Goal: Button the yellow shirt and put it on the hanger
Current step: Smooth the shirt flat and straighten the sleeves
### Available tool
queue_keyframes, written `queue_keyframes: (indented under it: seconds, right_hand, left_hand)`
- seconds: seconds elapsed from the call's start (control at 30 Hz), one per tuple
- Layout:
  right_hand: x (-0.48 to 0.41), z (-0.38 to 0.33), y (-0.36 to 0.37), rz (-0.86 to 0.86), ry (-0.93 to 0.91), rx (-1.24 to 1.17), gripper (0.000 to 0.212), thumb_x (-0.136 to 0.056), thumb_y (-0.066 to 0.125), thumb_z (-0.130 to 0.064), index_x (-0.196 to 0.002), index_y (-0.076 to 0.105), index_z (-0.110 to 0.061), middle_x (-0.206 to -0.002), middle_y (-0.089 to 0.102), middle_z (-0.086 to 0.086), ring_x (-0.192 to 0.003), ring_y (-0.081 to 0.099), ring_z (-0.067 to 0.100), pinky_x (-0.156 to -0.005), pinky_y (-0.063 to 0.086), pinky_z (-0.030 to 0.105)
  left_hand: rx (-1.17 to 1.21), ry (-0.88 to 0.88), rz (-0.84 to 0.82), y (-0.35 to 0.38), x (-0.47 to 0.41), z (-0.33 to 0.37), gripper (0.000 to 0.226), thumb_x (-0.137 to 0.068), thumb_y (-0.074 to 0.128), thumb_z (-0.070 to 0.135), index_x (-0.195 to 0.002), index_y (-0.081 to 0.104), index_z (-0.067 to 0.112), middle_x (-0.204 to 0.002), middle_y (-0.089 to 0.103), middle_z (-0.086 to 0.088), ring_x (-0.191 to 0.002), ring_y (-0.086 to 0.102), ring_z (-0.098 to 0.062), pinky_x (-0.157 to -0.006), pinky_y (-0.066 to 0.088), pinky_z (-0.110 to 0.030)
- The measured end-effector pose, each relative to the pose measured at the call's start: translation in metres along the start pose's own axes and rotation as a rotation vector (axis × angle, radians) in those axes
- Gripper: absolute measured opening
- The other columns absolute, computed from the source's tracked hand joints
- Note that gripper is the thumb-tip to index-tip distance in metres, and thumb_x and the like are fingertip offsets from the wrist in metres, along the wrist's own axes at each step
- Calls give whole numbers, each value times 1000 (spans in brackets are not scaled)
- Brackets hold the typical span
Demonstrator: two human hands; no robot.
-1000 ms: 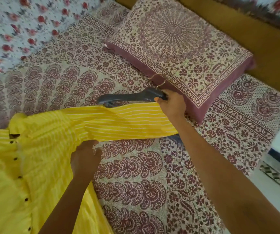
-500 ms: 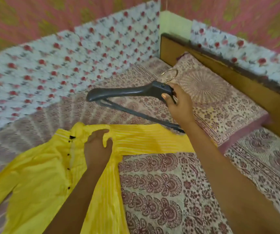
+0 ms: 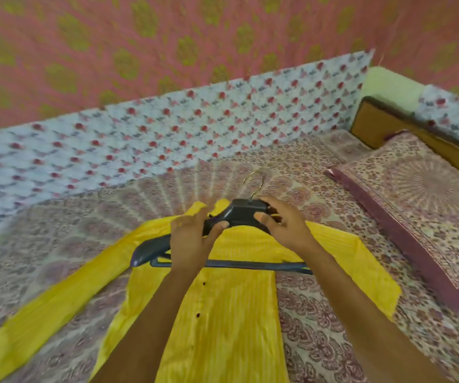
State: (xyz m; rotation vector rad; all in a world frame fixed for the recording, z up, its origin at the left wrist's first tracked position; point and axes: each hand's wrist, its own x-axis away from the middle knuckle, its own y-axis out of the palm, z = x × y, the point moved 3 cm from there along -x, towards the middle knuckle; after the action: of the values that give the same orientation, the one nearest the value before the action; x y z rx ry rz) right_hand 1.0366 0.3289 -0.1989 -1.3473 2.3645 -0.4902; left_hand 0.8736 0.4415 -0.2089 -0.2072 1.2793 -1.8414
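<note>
Clasping the dark plastic hanger (image 3: 240,214) with both: left grip (image 3: 192,239) curled round its left arm, right grip (image 3: 280,225) pinching the neck below the metal hook (image 3: 256,183). Beneath both grips, spread flat on the bed (image 3: 322,327): yellow shirt (image 3: 222,322).

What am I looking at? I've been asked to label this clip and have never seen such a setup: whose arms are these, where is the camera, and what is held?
There is no machine here. These are a person's two bare arms, filmed by one wide-angle camera worn on the head, looking forward and down. That is why the arms enter from the bottom edge. A yellow shirt lies spread, front up, on a patterned bedsheet, and a pillow lies at the right. The left hand and the right hand both hold a dark hanger over the shirt's collar end. The hanger appears not yet to be inside the shirt.
</note>
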Motion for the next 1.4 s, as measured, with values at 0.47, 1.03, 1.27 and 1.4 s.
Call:
queue_keyframes:
  seconds: [0.47,1.03,1.27,1.4]
  right_hand:
    - [-14,29,180,150,113,135,43,-90,46,-34,-123,55,-8,-123,59,9,-113,55,25,-89,46,35]
    - [-119,222,257,130,554,349,39,-91,51,-18,-128,49,-7,-131,52,12,-120,50,29,-89,44,39]
    - [-175,245,296,167,497,430,48,-77,69,-37,-113,49,-12,-118,50,6,-91,60,26,-58,37,30]
    - [-197,264,309,121,578,532,68,-69,76,-33,-121,39,-8,-122,43,13,-98,57,32,-58,38,33]
  left_hand:
    - [-199,-387,13,-24,22,-188,50,-90,36,56,-96,62,14,-66,61,-10,-53,46,-25,-47,26,-24]
    - [-174,-714,58,98,-36,-337,54,-91,32,59,-73,52,12,-66,52,-11,-58,46,-30,-51,28,-28]
    - [-275,-744,111,105,-57,-385,61,-92,28,61,-82,58,8,-73,58,-18,-68,53,-37,-58,35,-37]
    - [-286,-781,112,106,-53,-397,60,-93,31,57,-79,58,5,-74,55,-19,-68,43,-32,-58,30,-36]
